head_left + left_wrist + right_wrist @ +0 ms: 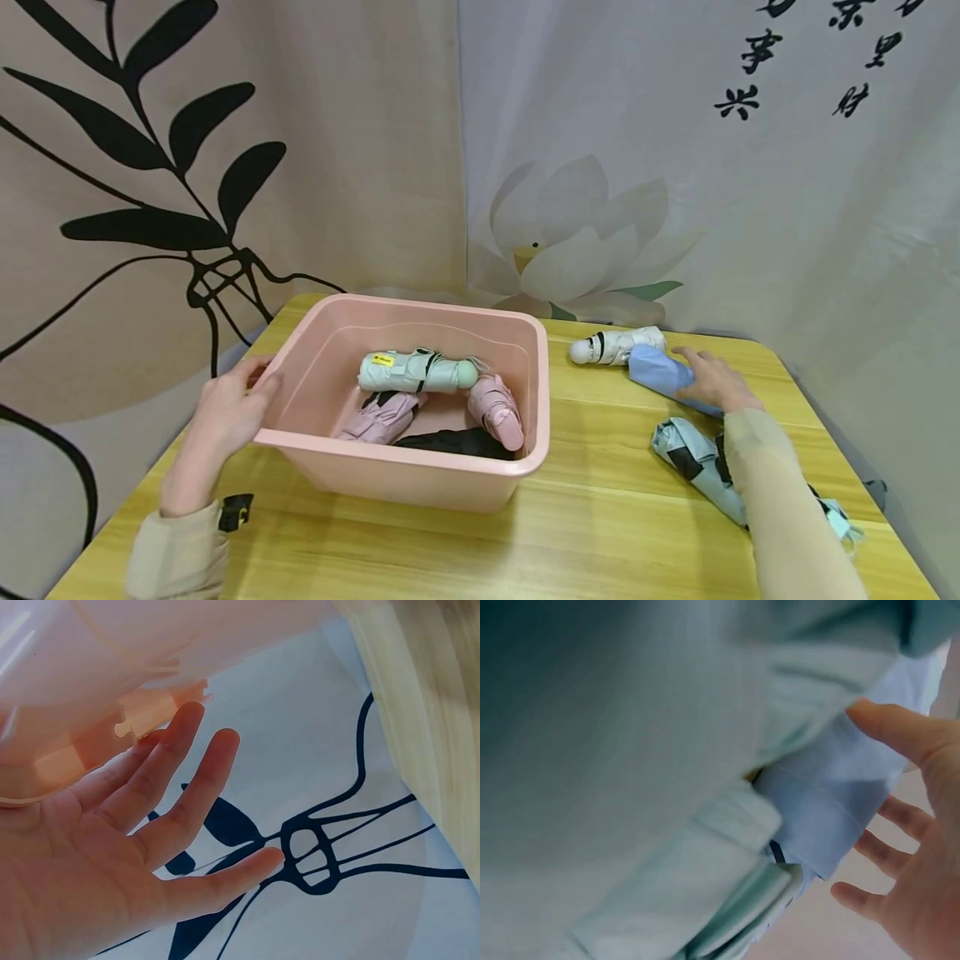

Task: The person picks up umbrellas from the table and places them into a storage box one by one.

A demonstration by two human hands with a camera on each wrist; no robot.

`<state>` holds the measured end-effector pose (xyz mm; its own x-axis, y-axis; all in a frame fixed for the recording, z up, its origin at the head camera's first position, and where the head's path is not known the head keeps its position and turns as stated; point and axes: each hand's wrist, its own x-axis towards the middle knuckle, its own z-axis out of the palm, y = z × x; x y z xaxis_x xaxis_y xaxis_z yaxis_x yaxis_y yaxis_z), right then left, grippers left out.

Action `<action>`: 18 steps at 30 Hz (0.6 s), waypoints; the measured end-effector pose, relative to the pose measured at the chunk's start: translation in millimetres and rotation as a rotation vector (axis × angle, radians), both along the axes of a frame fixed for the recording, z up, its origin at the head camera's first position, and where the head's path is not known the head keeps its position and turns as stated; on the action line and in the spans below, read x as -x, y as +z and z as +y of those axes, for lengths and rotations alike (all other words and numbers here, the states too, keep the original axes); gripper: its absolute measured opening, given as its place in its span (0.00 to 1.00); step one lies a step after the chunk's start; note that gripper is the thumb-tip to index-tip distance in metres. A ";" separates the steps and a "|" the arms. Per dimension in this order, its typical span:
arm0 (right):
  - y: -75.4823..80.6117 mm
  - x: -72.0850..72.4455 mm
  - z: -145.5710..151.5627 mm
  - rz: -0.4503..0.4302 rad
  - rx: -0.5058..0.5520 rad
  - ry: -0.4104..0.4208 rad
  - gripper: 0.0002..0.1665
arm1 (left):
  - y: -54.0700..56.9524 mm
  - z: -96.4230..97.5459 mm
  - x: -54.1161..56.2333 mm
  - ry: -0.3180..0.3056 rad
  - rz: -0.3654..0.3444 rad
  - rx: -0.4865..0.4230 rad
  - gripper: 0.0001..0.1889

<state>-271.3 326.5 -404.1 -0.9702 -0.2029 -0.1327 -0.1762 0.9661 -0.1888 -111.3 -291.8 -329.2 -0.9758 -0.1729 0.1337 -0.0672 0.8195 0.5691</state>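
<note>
My left hand (232, 408) holds the left rim of a pink plastic bin (397, 483), thumb over the edge, other fingers spread outside below it in the left wrist view. Inside lie a mint folded umbrella (412, 372) with a yellow tag, two pink folded umbrellas (497, 408) and a black item (457, 442). At the right my right hand (716, 382) reaches over a blue folded umbrella (663, 373). The right wrist view shows its thumb and loosely spread fingers on either side of the blue cloth (817, 795), not closed round it.
A white folded umbrella (615, 345) lies against the blue one's far end. A light-blue umbrella with black patches (697, 467) lies nearer, partly under the right forearm. Behind the wooden table (600, 517) hangs a printed curtain (375, 150).
</note>
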 end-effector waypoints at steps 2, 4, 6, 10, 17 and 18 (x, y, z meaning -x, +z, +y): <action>-0.5 0.4 0.6 -0.014 -0.004 -0.001 0.47 | 0.0 -0.1 0.2 -0.001 0.000 -0.001 0.28; -0.9 0.7 0.5 -0.026 -0.006 0.005 0.46 | 0.0 -0.2 0.2 -0.001 -0.001 -0.003 0.28; -1.3 1.0 0.6 -0.037 -0.004 0.013 0.46 | 0.1 -0.2 0.3 -0.002 -0.003 -0.003 0.28; -2.5 0.8 0.0 -0.043 0.013 0.028 0.46 | 0.4 0.1 0.1 -0.004 -0.002 -0.004 0.28; -5.1 2.0 -0.4 -0.052 0.024 0.035 0.46 | 0.8 -0.1 -0.2 -0.006 0.001 -0.004 0.28; -5.8 2.3 -0.7 -0.054 0.023 0.034 0.47 | 0.9 -0.1 -0.2 -0.007 -0.001 -0.005 0.28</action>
<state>-273.6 325.8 -409.9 -0.9542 -0.2392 -0.1796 -0.1977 0.9550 -0.2213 -111.2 -291.9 -328.4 -0.9770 -0.1672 0.1320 -0.0623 0.8169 0.5733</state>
